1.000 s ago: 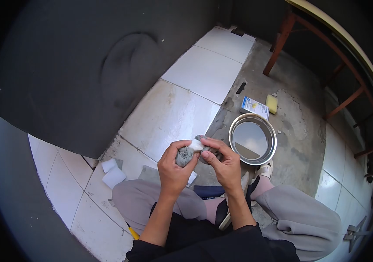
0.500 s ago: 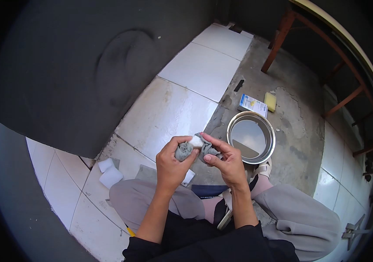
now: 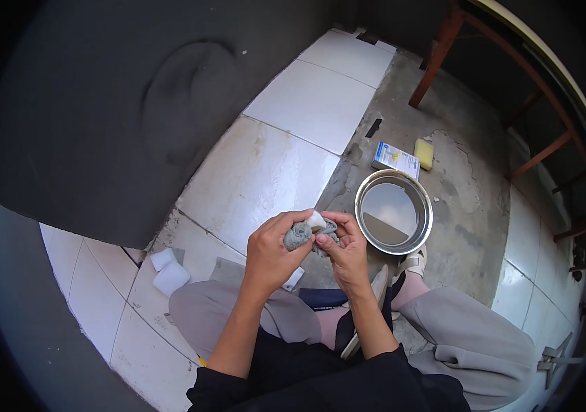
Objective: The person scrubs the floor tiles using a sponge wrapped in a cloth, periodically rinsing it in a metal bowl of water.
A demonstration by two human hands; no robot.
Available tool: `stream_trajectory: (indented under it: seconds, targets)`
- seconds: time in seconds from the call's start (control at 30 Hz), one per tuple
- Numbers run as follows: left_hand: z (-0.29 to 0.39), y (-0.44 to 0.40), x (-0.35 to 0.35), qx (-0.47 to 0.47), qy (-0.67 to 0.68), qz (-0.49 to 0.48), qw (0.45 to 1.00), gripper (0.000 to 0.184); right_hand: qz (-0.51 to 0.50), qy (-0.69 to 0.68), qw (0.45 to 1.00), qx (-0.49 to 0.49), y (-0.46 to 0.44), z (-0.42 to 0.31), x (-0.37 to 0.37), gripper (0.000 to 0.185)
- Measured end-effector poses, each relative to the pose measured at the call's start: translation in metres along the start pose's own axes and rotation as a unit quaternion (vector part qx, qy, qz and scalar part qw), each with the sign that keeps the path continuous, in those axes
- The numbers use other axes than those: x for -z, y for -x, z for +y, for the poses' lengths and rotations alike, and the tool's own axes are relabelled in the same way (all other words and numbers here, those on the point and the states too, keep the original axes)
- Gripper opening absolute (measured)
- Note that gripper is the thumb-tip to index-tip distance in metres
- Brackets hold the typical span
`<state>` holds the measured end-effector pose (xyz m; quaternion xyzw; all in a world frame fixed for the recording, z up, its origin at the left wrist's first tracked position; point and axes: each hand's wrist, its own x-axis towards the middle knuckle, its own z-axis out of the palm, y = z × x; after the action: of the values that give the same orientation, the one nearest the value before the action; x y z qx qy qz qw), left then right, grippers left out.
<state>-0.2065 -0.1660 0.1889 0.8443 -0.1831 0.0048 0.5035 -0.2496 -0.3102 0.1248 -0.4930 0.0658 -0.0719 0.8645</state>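
Both together, left hand and right hand grip grey cloth and white block; blue-and-white carton at their one-thirty, lettering too small to read.

And at the bottom of the frame a black top is worn, bare forearms left below its sleeves; lower right, creased grey trousers are seen, and above them a pink sock is fitted into a pale strapped shoe.

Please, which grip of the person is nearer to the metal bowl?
Right. In the picture, the right grip is beside the lower-left rim of the metal bowl; the left grip is farther left, both holding grey cloth.
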Motion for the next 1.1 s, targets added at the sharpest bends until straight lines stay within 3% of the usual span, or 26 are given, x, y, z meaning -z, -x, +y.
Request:
stream_trajectory:
  seconds: [0.13,0.3,0.4,0.53,0.57,0.63,0.77,0.87,0.97,1.07,1.1]
  targets:
    - [-0.003,-0.002,-0.003,0.015,0.013,-0.024,1.0,0.04,0.062,0.009,0.997,0.049,-0.001,-0.001,-0.006,0.047]
    - [-0.008,-0.005,-0.008,0.028,0.053,-0.069,0.996,0.049,0.089,0.057,0.994,0.041,-0.002,-0.005,0.004,0.033]
    - [-0.017,-0.007,-0.014,0.08,0.165,-0.102,0.978,0.056,0.117,0.067,0.99,0.034,-0.01,-0.009,0.016,0.03]
    - [-0.043,-0.015,-0.006,0.093,0.193,-0.058,0.975,0.058,0.166,0.151,0.973,0.048,-0.03,-0.032,0.06,0.027]
    - [-0.059,-0.017,-0.002,0.1,0.198,-0.046,0.974,0.057,0.174,0.28,0.942,0.057,-0.036,-0.038,0.077,0.027]
    - [-0.09,-0.023,0.007,0.119,0.193,-0.027,0.974,0.055,0.18,0.523,0.83,0.071,-0.051,-0.045,0.121,0.026]
    - [-0.146,-0.028,0.023,0.153,0.166,0.029,0.974,0.05,0.114,0.685,0.719,-0.031,-0.075,-0.043,0.185,0.028]
    - [-0.175,-0.02,0.026,0.218,0.201,0.064,0.953,0.049,0.068,0.745,0.663,-0.017,-0.084,-0.037,0.204,0.031]
    - [-0.177,-0.017,0.033,0.24,0.207,0.071,0.946,0.048,0.064,0.786,0.61,0.08,-0.092,-0.025,0.222,0.035]
    - [-0.181,-0.022,0.037,0.236,0.212,0.09,0.944,0.046,-0.04,0.789,0.611,-0.048,-0.092,-0.021,0.213,0.035]
    - [-0.179,-0.025,0.039,0.246,0.213,0.097,0.941,0.046,-0.013,0.787,0.616,-0.031,-0.093,-0.02,0.213,0.035]
